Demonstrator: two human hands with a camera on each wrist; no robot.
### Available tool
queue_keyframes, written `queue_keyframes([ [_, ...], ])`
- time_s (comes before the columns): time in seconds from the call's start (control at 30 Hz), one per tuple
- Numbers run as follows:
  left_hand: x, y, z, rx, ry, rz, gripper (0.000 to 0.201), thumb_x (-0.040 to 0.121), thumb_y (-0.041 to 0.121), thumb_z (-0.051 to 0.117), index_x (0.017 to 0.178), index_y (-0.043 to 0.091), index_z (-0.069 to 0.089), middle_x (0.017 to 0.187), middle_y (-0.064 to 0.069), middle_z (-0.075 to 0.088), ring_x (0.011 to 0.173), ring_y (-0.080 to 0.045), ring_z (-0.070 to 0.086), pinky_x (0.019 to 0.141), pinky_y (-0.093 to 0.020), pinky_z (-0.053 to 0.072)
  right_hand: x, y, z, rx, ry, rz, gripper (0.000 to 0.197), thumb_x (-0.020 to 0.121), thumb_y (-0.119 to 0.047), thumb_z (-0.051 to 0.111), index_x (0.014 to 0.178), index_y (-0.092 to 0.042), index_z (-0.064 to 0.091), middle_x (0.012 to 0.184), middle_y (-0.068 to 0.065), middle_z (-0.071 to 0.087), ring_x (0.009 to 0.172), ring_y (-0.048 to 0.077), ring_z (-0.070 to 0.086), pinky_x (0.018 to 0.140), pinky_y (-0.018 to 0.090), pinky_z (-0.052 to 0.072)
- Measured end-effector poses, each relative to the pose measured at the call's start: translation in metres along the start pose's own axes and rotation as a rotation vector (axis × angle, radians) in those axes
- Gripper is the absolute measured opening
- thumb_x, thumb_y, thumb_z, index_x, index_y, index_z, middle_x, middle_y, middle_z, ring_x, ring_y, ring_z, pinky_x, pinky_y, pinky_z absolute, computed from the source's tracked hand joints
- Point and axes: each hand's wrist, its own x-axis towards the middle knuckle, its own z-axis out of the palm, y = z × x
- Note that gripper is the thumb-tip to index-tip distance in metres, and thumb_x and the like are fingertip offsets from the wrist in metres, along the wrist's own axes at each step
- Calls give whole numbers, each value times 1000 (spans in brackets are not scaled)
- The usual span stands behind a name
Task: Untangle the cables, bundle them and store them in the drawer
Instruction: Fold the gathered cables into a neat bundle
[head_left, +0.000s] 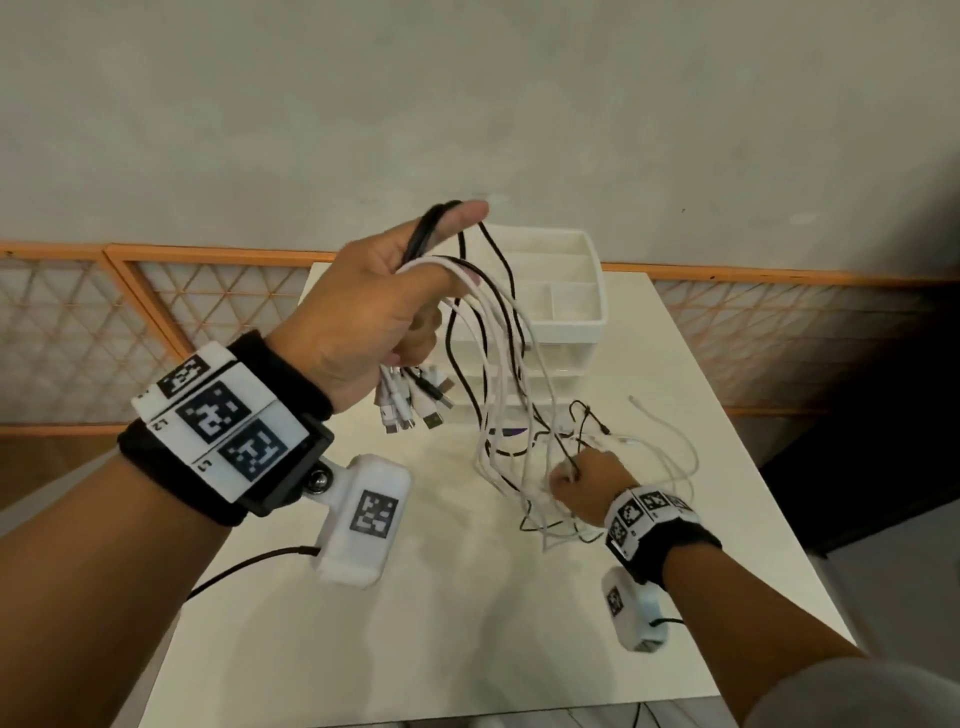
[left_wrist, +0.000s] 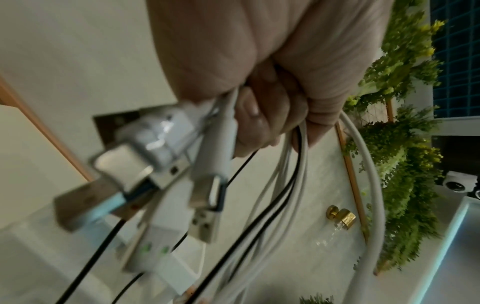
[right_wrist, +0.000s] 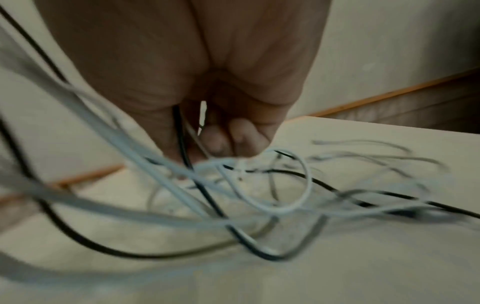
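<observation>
White, black cables (head_left: 498, 332) gripped by left hand (head_left: 363, 317); right hand (head_left: 587, 480) pinching strands

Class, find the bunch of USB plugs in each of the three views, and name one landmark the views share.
Head: USB plugs hang below the raised left hand, centre.
Left wrist: plugs fill the centre-left, blurred.
Right wrist: not in it.
Shared landmark: the white table.

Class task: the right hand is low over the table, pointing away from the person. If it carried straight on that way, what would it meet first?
Probably the loose cables lying just beyond the right hand; the white drawer unit stands further back. Depth is uncertain.
</observation>
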Motion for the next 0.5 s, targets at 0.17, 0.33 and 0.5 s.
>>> queue_keyframes([
  [0.17, 2, -20, -13, 8, 183, -34, 55, 89, 0, 59, 133, 34, 59, 62, -14, 19, 40, -14, 16, 41, -22, 20, -2, 48, -1, -30, 170, 304, 35, 87, -33, 64, 59, -16, 49, 90, 15, 63, 77, 28, 59, 66, 28, 44],
  [0.33, 10, -47, -23, 47, 359, -138, 26, 91, 9, 60, 111, 25, 66, 44, 8, 26, 37, -12, 19, 40, -20, 19, -9, 56, -43, 169, 383, 362, 51, 95, -50, 56, 70, -7, 69, 83, 18, 72, 79, 32, 63, 71, 29, 44],
  [0.5, 10, -87, -33, 313, 435, -290, 27, 90, 23, 64, 71, 14, 46, 58, -5, 30, 42, -17, 24, 43, -22, 22, -32, 35, -101, 631, 782, 248, 31, 96, -35, 57, 79, -15, 74, 73, -5, 67, 71, 17, 61, 64, 23, 39],
])
